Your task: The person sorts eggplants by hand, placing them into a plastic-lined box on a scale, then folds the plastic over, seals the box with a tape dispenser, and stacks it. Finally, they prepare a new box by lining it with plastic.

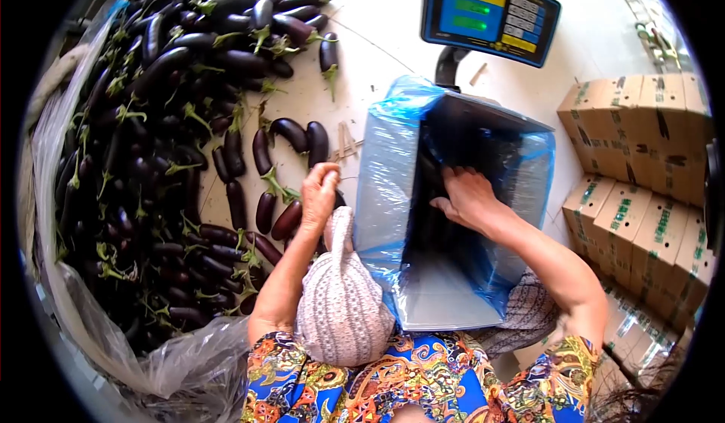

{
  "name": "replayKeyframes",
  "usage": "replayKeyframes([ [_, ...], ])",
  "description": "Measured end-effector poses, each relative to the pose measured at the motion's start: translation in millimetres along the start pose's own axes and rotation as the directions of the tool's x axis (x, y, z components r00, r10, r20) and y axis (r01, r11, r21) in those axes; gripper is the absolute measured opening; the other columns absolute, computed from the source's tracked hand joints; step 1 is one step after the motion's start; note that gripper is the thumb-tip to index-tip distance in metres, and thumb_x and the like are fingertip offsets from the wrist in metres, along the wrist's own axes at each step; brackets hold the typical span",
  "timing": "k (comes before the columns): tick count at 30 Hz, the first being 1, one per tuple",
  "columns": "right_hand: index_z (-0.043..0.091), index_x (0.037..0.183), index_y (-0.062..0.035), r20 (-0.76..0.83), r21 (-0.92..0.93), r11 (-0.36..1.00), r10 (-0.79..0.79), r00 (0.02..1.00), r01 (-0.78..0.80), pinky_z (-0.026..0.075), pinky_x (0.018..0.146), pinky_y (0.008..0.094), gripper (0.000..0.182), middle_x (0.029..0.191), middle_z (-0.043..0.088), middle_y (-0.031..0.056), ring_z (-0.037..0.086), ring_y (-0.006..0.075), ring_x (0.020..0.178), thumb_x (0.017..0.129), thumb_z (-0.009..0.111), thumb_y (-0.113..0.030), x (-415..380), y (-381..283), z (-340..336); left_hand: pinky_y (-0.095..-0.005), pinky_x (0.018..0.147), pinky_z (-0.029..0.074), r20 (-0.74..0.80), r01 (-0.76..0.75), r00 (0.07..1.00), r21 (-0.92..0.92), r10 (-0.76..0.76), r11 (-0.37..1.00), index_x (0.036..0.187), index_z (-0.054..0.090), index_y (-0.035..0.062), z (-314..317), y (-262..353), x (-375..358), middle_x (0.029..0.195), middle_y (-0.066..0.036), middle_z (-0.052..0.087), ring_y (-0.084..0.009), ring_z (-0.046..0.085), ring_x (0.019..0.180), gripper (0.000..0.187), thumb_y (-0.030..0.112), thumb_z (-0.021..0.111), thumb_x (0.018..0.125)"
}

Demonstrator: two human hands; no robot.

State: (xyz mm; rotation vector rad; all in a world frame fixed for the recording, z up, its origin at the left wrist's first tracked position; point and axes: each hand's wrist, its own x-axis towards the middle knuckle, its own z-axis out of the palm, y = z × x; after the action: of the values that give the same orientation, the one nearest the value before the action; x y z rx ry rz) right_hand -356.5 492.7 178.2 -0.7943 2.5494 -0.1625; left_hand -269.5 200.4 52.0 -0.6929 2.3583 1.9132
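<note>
My left hand (320, 190) is closed in a loose fist above the floor, beside several loose eggplants; whatever its curled fingers may hold is hidden. Just above it lies a curved dark eggplant (317, 143). My right hand (474, 199) reaches down into a box (445, 302) lined with blue plastic film (389, 181). Its thumb is apart from the bent fingers, which rest over dark, shiny shapes that look like eggplants, deep in shadow. The box stands between my knees, its film folded over the rim.
A large heap of eggplants (143, 159) fills the left side, bordered by clear plastic sheeting (64, 196). Behind the box stands a scale display (491, 15) with lit green digits. Stacked brown cartons (634, 136) line the right. Small wooden pieces (346, 143) lie on the floor.
</note>
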Motion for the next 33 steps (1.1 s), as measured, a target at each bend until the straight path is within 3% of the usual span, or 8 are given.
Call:
replayKeyframes([
  [7, 0.066, 0.106, 0.0036, 0.371, 0.126, 0.915, 0.315, 0.874, -0.383, 0.056, 0.078, 0.0462, 0.052, 0.101, 0.070, 0.0237, 0.069, 0.0376, 0.093, 0.079, 0.074, -0.040, 49, 11, 31, -0.0256, 0.076, 0.053, 0.068, 0.278, 0.960, -0.111, -0.272, 0.954, 0.106, 0.066, -0.0020, -33, -43, -46, 0.091, -0.006, 0.068, -0.0119, 0.063, 0.080, 0.018, 0.007, 0.055, 0.095],
  [10, 0.067, 0.102, 0.0088, 0.589, 0.644, 0.333, 0.360, 0.723, -0.689, 0.054, 0.078, 0.0419, 0.051, 0.107, 0.068, 0.0275, 0.067, 0.0384, 0.093, 0.082, 0.070, -0.039, 41, -5, -1, -0.0251, 0.076, 0.053, 0.012, 0.276, 0.961, -0.099, -0.276, 0.956, 0.106, 0.066, -0.0022, -50, -52, -41, 0.091, -0.006, 0.068, -0.0116, 0.063, 0.080, 0.019, 0.008, 0.054, 0.094],
  [15, 0.050, 0.129, 0.0072, 0.130, 0.464, 0.849, 0.218, 0.967, -0.254, 0.048, 0.090, 0.0510, 0.059, 0.112, 0.063, 0.0320, 0.060, 0.0476, 0.107, 0.090, 0.059, -0.036, 52, 26, 113, -0.0327, 0.079, 0.052, -0.188, 0.107, 0.979, 0.161, -0.076, 0.981, 0.105, 0.066, -0.0002, -49, -57, -19, 0.089, -0.011, 0.071, -0.0178, 0.066, 0.082, 0.020, 0.011, 0.058, 0.090],
  [18, 0.048, 0.134, -0.0004, -0.119, 0.542, 0.840, 0.111, 0.987, -0.029, 0.047, 0.095, 0.0487, 0.057, 0.127, 0.058, 0.0303, 0.057, 0.0485, 0.114, 0.092, 0.057, -0.038, 50, 16, 121, -0.0350, 0.082, 0.052, -0.174, -0.011, 0.983, 0.264, 0.058, 0.965, 0.101, 0.065, -0.0004, -41, -72, -16, 0.092, -0.014, 0.068, -0.0266, 0.066, 0.088, 0.018, 0.010, 0.061, 0.087],
  [20, 0.044, 0.140, -0.0037, 0.243, 0.451, 0.799, 0.317, 0.916, -0.397, 0.048, 0.095, 0.0453, 0.057, 0.130, 0.056, 0.0283, 0.057, 0.0469, 0.115, 0.093, 0.057, -0.033, 50, 13, 110, -0.0377, 0.083, 0.051, -0.202, -0.014, 0.976, 0.321, 0.083, 0.947, 0.102, 0.065, 0.0011, -46, -72, -18, 0.095, -0.016, 0.064, -0.0300, 0.065, 0.092, 0.018, 0.009, 0.062, 0.086],
  [22, 0.044, 0.142, -0.0041, 0.460, 0.831, 0.186, 0.303, 0.835, -0.525, 0.046, 0.099, 0.0411, 0.058, 0.133, 0.057, 0.0256, 0.057, 0.0420, 0.121, 0.093, 0.058, -0.032, 37, -11, 75, -0.0395, 0.085, 0.050, -0.377, -0.006, 0.907, 0.438, 0.189, 0.899, 0.106, 0.064, 0.0025, -61, -73, -7, 0.098, -0.016, 0.062, -0.0311, 0.063, 0.095, 0.021, 0.008, 0.062, 0.086],
  [28, 0.050, 0.138, -0.0035, 0.291, 0.673, 0.607, 0.310, 0.905, -0.423, 0.044, 0.102, 0.0370, 0.055, 0.133, 0.059, 0.0218, 0.058, 0.0345, 0.120, 0.090, 0.063, -0.026, 40, 6, 93, -0.0479, 0.106, 0.037, -0.602, 0.203, 0.722, 0.655, 0.341, 0.728, 0.132, 0.051, 0.0000, -160, -109, 74, 0.127, -0.022, 0.054, -0.0395, 0.048, 0.120, 0.054, 0.017, 0.069, 0.084],
  [33, 0.060, 0.127, 0.0007, 0.382, 0.709, 0.499, 0.323, 0.866, -0.498, 0.050, 0.090, 0.0368, 0.047, 0.115, 0.068, 0.0138, 0.063, 0.0245, 0.104, 0.093, 0.064, -0.031, 23, 0, 65, -0.0480, 0.099, 0.041, -0.612, 0.498, 0.788, 0.695, 0.062, 0.518, 0.126, 0.053, 0.0017, -179, -122, 111, 0.123, -0.022, 0.050, -0.0407, 0.049, 0.113, 0.059, 0.027, 0.075, 0.078],
])
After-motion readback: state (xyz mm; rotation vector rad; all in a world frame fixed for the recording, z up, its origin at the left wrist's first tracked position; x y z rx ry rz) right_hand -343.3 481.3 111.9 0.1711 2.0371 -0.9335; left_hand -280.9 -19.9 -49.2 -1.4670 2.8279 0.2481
